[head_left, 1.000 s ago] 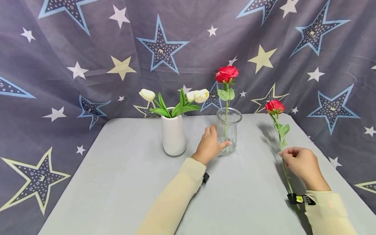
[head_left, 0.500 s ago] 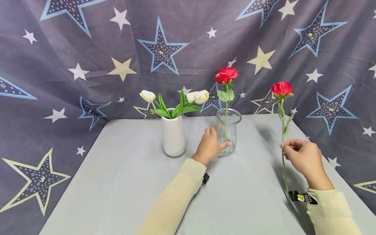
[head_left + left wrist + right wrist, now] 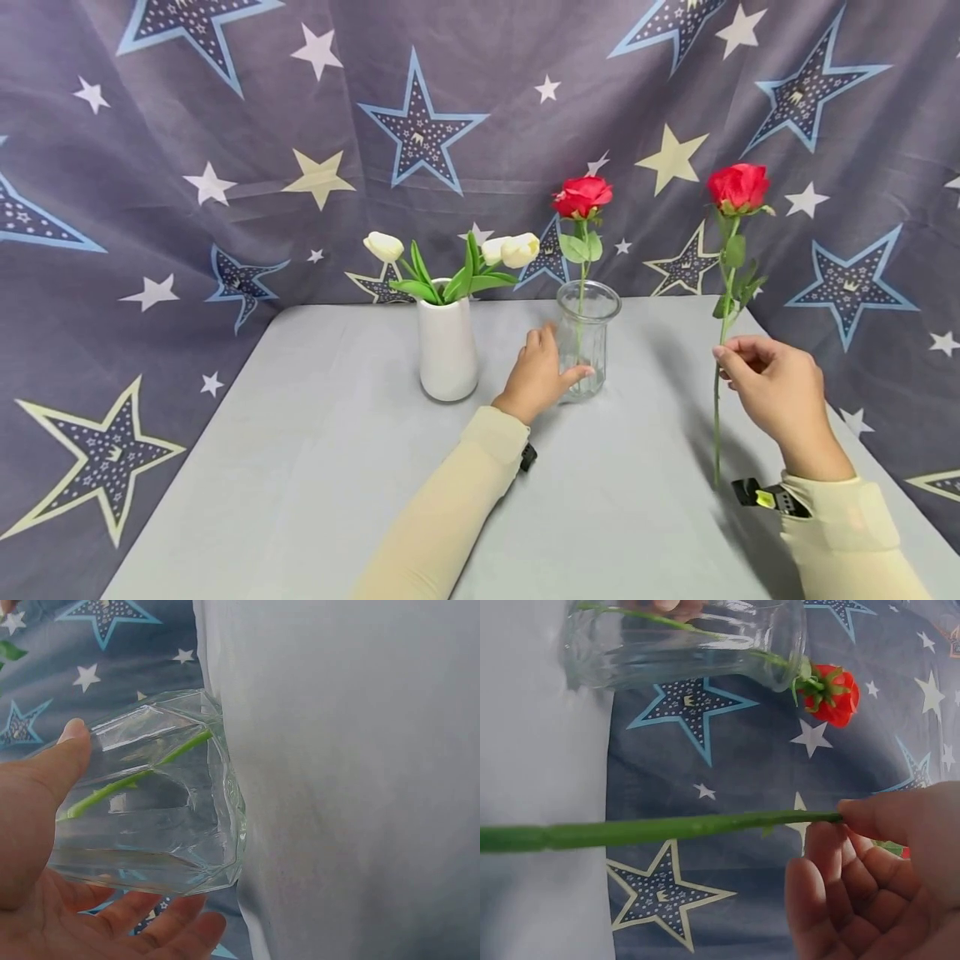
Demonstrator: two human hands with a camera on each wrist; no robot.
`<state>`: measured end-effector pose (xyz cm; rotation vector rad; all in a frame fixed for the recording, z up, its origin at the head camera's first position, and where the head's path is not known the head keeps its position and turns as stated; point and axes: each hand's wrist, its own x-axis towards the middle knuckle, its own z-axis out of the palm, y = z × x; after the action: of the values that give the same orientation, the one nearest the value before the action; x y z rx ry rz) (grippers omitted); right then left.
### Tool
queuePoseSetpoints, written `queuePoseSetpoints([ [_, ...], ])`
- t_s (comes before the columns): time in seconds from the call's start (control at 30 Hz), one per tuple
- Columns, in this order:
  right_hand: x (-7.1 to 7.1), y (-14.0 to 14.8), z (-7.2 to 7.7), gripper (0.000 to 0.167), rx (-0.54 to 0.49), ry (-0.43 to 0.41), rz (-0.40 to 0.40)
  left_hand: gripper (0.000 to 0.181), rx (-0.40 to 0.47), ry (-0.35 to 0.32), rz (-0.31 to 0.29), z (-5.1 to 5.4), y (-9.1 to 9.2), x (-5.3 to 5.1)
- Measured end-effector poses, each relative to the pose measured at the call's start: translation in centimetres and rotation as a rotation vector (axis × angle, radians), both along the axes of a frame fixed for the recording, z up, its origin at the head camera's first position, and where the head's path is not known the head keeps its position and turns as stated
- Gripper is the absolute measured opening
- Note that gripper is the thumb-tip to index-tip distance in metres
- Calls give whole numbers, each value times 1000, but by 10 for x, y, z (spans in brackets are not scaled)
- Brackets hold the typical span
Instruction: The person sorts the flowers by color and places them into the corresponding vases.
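My right hand (image 3: 780, 392) pinches the green stem of a red rose (image 3: 739, 188) between thumb and fingertips. The rose stands nearly upright at the right, its stem's lower end hanging below the hand. In the right wrist view the bare stem (image 3: 630, 831) runs leftward from the pinch. My left hand (image 3: 534, 377) holds the lower part of a clear glass vase (image 3: 591, 350), thumb on one side and fingers on the other. Inside the vase stands another red rose (image 3: 582, 197); its stem (image 3: 105, 796) shows through the glass in the left wrist view.
A white vase (image 3: 447, 354) with several white tulips (image 3: 517, 249) stands left of the glass vase. The table (image 3: 300, 467) has a light grey cover. Behind and beside it hangs a grey curtain (image 3: 262, 100) with stars.
The rose in my right hand has risen and swung upright, its bloom moving up and slightly right, its stem end up from the wrist. My left hand stays at the glass vase.
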<state>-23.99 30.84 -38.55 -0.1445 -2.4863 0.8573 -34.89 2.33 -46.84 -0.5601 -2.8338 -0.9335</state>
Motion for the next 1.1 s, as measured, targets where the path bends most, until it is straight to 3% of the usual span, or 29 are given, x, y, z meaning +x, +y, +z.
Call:
queuePoseSetpoints([
  [0.53, -7, -17, 21, 26, -129, 142, -8, 102, -2, -15, 3, 4, 0, 3],
  [1.1, -10, -29, 43, 15, -322, 305, 16, 102, 4, -2, 4, 0, 0, 0],
])
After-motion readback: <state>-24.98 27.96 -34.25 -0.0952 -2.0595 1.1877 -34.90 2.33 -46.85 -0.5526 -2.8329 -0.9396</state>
